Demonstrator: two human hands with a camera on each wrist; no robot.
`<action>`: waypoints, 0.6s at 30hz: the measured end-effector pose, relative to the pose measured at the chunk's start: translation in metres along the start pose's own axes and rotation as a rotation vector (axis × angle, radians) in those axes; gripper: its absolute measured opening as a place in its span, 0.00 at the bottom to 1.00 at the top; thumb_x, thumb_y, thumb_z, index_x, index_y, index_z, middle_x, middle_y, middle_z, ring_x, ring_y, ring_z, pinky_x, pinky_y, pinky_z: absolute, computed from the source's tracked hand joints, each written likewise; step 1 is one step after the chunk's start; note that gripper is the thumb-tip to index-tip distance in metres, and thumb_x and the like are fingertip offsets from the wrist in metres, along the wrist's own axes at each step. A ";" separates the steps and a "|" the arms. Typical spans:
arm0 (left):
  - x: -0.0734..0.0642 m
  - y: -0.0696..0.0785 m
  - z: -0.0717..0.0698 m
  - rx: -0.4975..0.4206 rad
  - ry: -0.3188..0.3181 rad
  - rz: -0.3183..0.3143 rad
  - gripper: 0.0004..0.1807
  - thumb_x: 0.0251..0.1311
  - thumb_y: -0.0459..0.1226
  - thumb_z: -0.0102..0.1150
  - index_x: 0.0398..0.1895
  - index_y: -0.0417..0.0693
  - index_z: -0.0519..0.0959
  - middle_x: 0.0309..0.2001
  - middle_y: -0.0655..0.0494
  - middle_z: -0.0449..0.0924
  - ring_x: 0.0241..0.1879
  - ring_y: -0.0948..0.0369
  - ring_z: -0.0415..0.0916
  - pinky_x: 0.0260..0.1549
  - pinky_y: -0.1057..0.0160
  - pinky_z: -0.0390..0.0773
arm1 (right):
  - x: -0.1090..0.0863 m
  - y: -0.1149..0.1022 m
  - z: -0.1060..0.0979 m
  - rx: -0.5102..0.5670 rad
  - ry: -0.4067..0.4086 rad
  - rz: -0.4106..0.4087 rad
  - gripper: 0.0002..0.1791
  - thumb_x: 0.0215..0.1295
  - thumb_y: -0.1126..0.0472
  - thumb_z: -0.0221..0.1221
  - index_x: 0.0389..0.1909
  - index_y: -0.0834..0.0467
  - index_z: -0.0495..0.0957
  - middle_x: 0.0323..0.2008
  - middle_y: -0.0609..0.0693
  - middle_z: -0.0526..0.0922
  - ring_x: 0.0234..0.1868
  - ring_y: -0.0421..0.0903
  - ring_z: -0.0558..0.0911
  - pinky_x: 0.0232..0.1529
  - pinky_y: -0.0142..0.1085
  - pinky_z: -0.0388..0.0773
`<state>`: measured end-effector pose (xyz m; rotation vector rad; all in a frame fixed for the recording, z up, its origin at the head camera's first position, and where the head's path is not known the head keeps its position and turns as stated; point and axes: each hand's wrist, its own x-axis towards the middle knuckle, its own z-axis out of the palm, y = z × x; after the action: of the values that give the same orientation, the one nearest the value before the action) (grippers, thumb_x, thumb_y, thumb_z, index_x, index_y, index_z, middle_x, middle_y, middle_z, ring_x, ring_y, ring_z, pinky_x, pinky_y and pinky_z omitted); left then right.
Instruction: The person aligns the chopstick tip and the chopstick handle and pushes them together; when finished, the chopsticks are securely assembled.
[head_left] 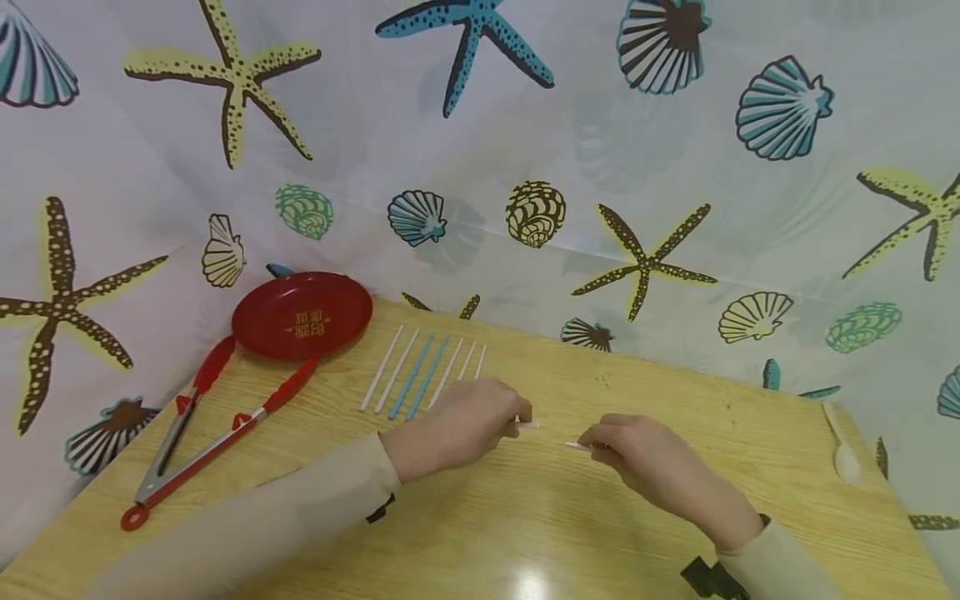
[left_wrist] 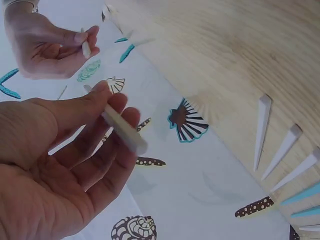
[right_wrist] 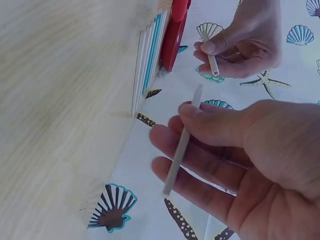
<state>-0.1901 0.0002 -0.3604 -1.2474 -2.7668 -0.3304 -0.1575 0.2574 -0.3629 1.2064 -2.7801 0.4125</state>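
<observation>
My left hand [head_left: 467, 423] pinches a short, thin white stick [left_wrist: 124, 129] between thumb and fingers, above the middle of the table. To its right, my right hand [head_left: 651, 467] holds another short white stick [right_wrist: 179, 152], pinched under the thumb with its lower part lying along the fingers. The two sticks point toward each other across a small gap in the head view. Just behind my left hand, a row of longer sticks lies on the table: white sticks [head_left: 382, 368] on either side of two blue sticks [head_left: 412, 375]. My left hand partly hides the row's right end.
Tongs [head_left: 213, 446] with red handles lie spread apart at the left of the wooden table [head_left: 465, 533]. A red oval plate [head_left: 262, 321] is at the back left. Far right lies a pale spoon [head_left: 846, 458]. A shell-and-starfish cloth [head_left: 510, 275] hangs behind the table.
</observation>
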 end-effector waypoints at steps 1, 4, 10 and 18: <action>0.002 -0.001 0.000 0.005 0.016 0.001 0.07 0.59 0.34 0.70 0.40 0.51 0.88 0.36 0.59 0.85 0.34 0.63 0.82 0.26 0.69 0.79 | 0.002 0.001 0.000 -0.037 0.033 0.005 0.11 0.59 0.72 0.67 0.42 0.57 0.84 0.34 0.45 0.82 0.30 0.38 0.80 0.31 0.32 0.78; 0.009 -0.005 0.000 0.031 0.067 0.010 0.08 0.58 0.35 0.71 0.40 0.53 0.88 0.35 0.61 0.84 0.33 0.65 0.81 0.25 0.70 0.77 | 0.009 0.004 -0.001 -0.122 0.111 0.021 0.10 0.58 0.71 0.69 0.40 0.57 0.84 0.34 0.45 0.83 0.29 0.39 0.81 0.30 0.33 0.79; 0.024 -0.014 0.001 0.053 0.121 0.005 0.09 0.58 0.36 0.70 0.42 0.54 0.88 0.33 0.61 0.80 0.32 0.66 0.79 0.23 0.72 0.74 | 0.021 0.010 -0.003 -0.181 0.211 0.014 0.10 0.58 0.71 0.68 0.40 0.58 0.84 0.34 0.47 0.86 0.30 0.43 0.84 0.30 0.36 0.81; 0.035 -0.019 0.007 0.010 0.131 -0.002 0.07 0.60 0.37 0.68 0.42 0.54 0.88 0.34 0.61 0.81 0.31 0.67 0.79 0.23 0.72 0.75 | 0.029 0.015 -0.003 -0.217 0.245 0.004 0.10 0.58 0.71 0.69 0.40 0.59 0.85 0.32 0.48 0.86 0.29 0.44 0.84 0.30 0.36 0.81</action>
<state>-0.2278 0.0154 -0.3647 -1.1761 -2.6562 -0.3832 -0.1887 0.2475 -0.3581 1.0265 -2.5418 0.2329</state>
